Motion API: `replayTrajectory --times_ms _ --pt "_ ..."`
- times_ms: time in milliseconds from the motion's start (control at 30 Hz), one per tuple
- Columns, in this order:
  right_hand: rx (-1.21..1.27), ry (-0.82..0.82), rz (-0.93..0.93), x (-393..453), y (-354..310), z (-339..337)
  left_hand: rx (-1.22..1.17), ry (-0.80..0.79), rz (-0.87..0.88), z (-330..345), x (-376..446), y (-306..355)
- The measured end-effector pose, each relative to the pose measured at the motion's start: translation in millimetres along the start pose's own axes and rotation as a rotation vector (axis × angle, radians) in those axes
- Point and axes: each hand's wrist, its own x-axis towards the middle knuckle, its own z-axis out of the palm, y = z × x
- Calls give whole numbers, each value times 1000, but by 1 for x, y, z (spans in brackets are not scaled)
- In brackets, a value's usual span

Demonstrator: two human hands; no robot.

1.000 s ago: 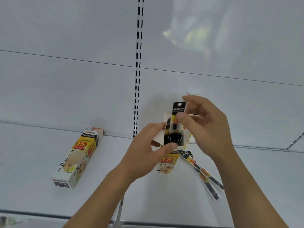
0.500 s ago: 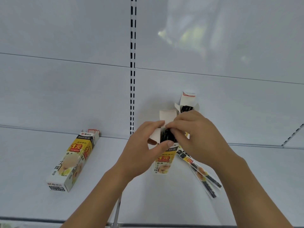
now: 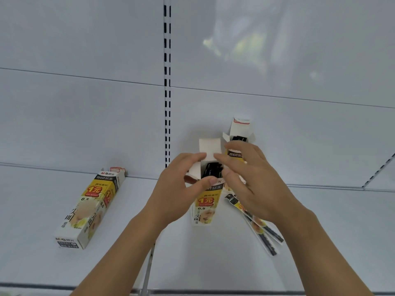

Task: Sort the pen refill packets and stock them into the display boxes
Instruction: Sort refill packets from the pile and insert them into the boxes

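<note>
The left hand (image 3: 177,189) is gripping the open display box (image 3: 206,201) near the back edge of the white shelf (image 3: 320,242), thumb curled across its front. The right hand (image 3: 250,182), fingers curved, is pressing on the black refill packets (image 3: 211,170) inside. Loose packets (image 3: 260,227) are lying just right; a closed box (image 3: 89,208) is lying well left.

Both forearms are bare, with no sleeves in view. The left hand (image 3: 175,193) and right hand (image 3: 254,189) wear nothing.
</note>
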Motion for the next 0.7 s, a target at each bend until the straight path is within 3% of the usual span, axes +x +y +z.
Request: replayTrajectory --times_ms 167,200,267,333,433,533,700 --pt "45 370 137 -10 30 -5 -5 3 -53 6 1 1" --pt "20 382 201 -14 41 -3 -9 2 -60 7 2 1" --pt "-77 223 352 -23 64 7 -20 6 -72 8 3 1" --pt "-190 -81 496 -35 85 26 -20 13 -81 9 4 0" --pt "-181 -394 665 -51 102 55 0 14 -97 11 5 0" --pt "-90 -455 738 -58 105 69 18 9 -108 11 5 2" --pt "-30 -338 782 -53 106 55 14 -2 -126 12 2 7"
